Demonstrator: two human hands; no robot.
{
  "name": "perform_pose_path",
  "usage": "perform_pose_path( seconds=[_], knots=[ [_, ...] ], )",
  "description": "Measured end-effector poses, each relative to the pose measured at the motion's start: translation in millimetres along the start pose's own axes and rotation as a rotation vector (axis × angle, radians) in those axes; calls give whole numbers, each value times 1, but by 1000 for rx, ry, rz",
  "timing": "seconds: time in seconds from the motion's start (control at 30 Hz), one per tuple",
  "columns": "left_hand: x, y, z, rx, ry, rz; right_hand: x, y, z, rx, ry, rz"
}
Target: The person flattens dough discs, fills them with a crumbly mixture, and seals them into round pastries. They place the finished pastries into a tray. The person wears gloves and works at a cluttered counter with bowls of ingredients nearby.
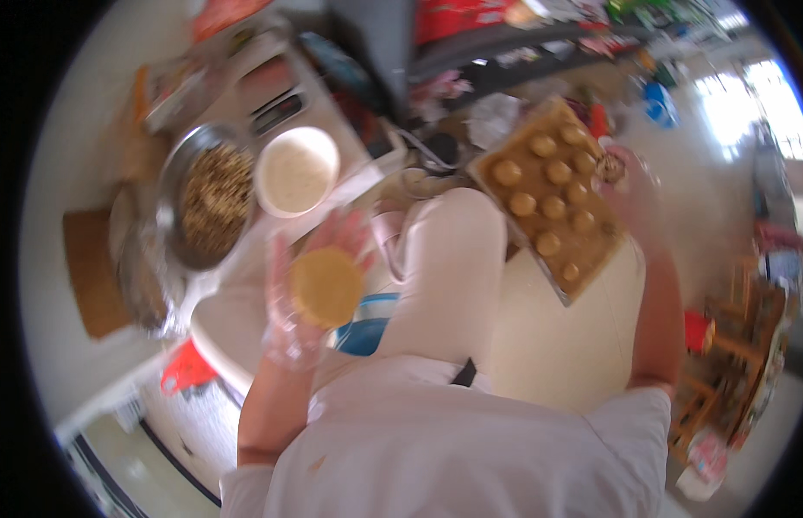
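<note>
On my left hand (291,324), which wears a clear plastic glove, rests a flat round of yellow dough (327,287). It covers most of the palm, and the fingers are spread beneath it. My right hand (636,182) is out at the right edge of a baking tray (563,294) and holds a small, lumpy brown ball (610,168). Motion blurs this hand. Several smooth dough balls (559,173) sit in rows on the tray's brown surface. Left of my knee, a steel bowl (175,239) contains a chopped, nut-like mix (217,201).
A white tub (298,171) with a pale inside stands beside the steel bowl. Behind it is a scale-like device (278,113) with a dark display. A blue-and-white container (366,327) is on the floor by my leg. Wooden furniture (738,343) stands at the far right.
</note>
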State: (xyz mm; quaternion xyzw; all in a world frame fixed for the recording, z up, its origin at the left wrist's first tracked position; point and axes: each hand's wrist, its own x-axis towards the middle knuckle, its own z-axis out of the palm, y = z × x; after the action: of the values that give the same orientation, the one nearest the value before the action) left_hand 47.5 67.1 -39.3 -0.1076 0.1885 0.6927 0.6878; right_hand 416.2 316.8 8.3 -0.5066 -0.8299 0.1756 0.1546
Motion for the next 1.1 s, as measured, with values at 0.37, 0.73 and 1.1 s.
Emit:
perform_pose_path(
  seconds=[0.37, 0.73, 1.1],
  knots=[
    [-17, -4, -15, -288, -235, -163, -48, -269, 89, 2, -295, -958],
    [-55, 28, -29, -390, -341, -106, -55, -344, 101, -215, -511, -1049],
    [-70, 44, -29, -522, -443, -21, -49, -309, 116, 333, -90, -823]
  ],
)
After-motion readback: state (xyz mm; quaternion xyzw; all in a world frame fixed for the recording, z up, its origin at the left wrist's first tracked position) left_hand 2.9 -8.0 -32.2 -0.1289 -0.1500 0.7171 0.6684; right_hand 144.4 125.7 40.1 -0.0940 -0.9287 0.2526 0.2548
